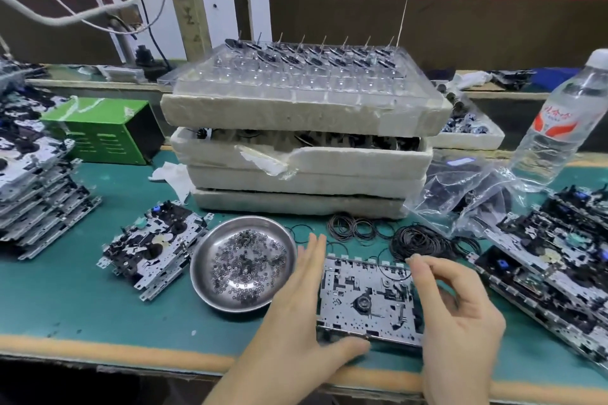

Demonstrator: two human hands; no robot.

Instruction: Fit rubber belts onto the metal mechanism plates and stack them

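Mechanism plate [358,293]: flat stamped metal, perforated — on green mat [98,299], near edge.
Left hand [296,299]: fingers straight, together, along plate's left side.
Right hand [457,306]: pinches thin black rubber belt [381,273] at plate's far-right corner.
Steel dish [210,240]: round, shiny — holds tiny washers [246,266].

Your left grip [296,304] lies with straight fingers along the left edge of the metal plate [365,302] on the green tabletop [98,306], while your right grip [460,314] pinches a thin rubber belt [393,275] at the plate's far right corner, near the belt pile [418,242].
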